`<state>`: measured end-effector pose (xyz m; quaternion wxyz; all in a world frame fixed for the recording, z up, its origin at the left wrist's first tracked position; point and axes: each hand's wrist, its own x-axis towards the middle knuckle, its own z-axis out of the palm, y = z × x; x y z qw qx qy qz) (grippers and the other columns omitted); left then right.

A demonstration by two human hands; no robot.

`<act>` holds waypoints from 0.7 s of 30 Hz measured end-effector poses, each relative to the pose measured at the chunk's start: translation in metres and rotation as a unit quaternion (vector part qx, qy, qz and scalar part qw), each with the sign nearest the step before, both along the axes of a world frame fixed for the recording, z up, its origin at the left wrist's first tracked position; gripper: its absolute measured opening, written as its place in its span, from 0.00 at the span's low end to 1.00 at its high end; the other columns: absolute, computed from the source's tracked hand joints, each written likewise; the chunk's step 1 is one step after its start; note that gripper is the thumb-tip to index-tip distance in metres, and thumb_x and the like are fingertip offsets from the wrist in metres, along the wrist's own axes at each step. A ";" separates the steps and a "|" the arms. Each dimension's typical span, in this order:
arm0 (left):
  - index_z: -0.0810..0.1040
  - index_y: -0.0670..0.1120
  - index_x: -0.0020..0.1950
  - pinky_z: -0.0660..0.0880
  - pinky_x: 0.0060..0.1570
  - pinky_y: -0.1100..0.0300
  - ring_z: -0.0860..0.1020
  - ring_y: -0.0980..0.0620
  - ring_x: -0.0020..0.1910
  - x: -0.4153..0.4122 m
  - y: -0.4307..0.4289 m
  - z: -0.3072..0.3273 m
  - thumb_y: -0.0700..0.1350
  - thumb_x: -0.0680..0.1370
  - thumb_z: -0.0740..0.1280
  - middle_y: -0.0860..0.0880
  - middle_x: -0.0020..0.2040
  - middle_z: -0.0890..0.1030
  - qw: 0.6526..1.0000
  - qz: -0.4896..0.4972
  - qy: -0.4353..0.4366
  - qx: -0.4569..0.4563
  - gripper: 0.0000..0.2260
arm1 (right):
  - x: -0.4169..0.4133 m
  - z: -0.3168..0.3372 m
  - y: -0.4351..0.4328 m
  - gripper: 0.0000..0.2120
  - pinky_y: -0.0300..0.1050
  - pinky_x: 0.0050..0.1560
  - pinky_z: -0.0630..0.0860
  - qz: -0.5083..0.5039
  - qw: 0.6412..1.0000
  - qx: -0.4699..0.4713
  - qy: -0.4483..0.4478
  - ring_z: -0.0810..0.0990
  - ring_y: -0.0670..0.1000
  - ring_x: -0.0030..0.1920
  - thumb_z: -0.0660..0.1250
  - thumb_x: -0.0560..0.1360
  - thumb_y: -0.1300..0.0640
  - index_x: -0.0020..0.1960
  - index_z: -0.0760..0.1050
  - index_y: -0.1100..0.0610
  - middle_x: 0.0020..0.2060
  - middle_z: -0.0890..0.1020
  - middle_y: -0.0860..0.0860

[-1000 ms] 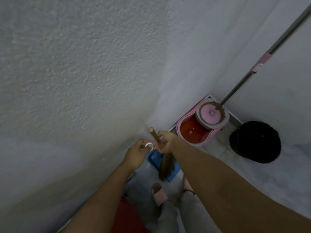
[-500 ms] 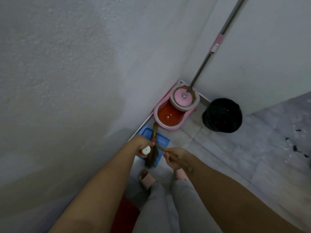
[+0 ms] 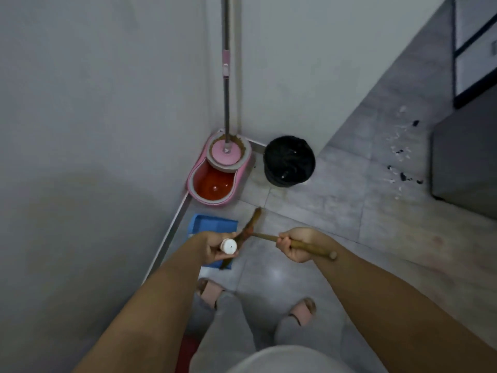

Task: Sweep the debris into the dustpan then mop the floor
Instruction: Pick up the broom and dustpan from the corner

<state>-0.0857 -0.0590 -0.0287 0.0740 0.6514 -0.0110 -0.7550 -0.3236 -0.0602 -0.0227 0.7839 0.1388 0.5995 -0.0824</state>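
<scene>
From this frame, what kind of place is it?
Probably a corner inside a home, used to store cleaning gear. A pink spin-mop bucket with its mop sits in the wall corner, a black bin stands beside it, and the floor is grey tile with debris scattered on it.

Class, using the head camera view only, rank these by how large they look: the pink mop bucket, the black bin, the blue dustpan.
1. Pink mop bucket, longest outline.
2. Black bin.
3. Blue dustpan, though the left hand hides part of it, and it lies nearer the camera, so its place is unsure.
</scene>
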 end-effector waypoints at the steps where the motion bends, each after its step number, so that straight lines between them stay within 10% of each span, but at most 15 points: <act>1: 0.75 0.36 0.42 0.77 0.19 0.54 0.77 0.43 0.39 -0.015 0.001 0.002 0.39 0.77 0.68 0.38 0.41 0.77 1.000 -0.001 0.001 0.005 0.08 | -0.024 0.005 0.006 0.18 0.33 0.15 0.68 -0.023 1.000 -0.004 -0.001 0.69 0.48 0.13 0.56 0.84 0.55 0.38 0.68 0.61 0.19 0.70 0.54; 14: 0.72 0.35 0.44 0.75 0.16 0.54 0.74 0.48 0.34 -0.246 0.008 0.023 0.38 0.79 0.62 0.39 0.34 0.74 0.981 0.164 0.081 0.071 0.07 | -0.285 0.057 0.082 0.18 0.32 0.13 0.63 -0.269 0.957 -0.100 0.043 0.65 0.47 0.12 0.48 0.84 0.60 0.39 0.68 0.60 0.18 0.66 0.52; 21: 0.71 0.39 0.41 0.76 0.21 0.65 0.73 0.52 0.18 -0.352 0.005 0.014 0.38 0.80 0.63 0.45 0.23 0.71 0.985 0.062 0.156 0.046 0.08 | -0.373 0.060 0.088 0.16 0.31 0.12 0.62 -0.400 0.906 -0.129 0.048 0.64 0.45 0.11 0.50 0.84 0.54 0.39 0.63 0.57 0.16 0.65 0.50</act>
